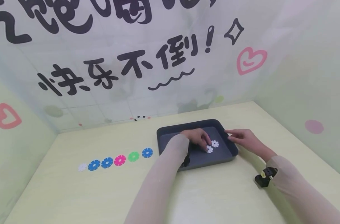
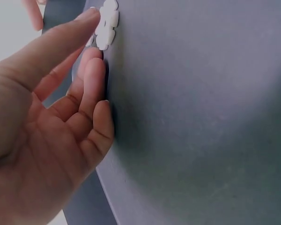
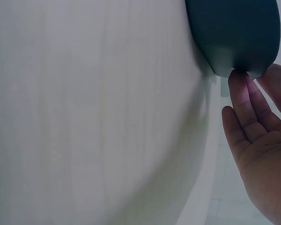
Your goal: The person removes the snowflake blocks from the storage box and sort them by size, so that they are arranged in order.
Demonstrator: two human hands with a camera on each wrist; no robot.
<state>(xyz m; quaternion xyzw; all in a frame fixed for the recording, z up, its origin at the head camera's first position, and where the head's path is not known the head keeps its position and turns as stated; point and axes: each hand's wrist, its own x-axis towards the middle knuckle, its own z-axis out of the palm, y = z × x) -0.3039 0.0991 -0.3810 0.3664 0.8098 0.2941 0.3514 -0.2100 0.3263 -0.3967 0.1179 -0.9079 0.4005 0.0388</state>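
Observation:
In the head view my left hand (image 1: 198, 137) reaches into a dark grey tray (image 1: 183, 127). Its thumb and index finger pinch a white notched plastic disc (image 1: 209, 149), while a second white disc (image 1: 215, 143) lies close beside it on the tray floor. The left wrist view shows the thumb against the white disc (image 2: 106, 29), the other fingers of the left hand (image 2: 61, 117) curling below. At the tray's right end, my right hand (image 1: 246, 140) grips the wall, thumb at the rim and fingers outside. The right wrist view shows those fingers (image 3: 241, 96) touching the tray (image 3: 234, 37).
Left of the tray, notched discs lie in a row on the pale table (image 1: 83, 196): white (image 1: 82, 167), two blue (image 1: 94, 165), pink (image 1: 120, 160), green (image 1: 133, 156) and another blue disc (image 1: 147, 152). A printed wall (image 1: 125, 102) stands behind the table.

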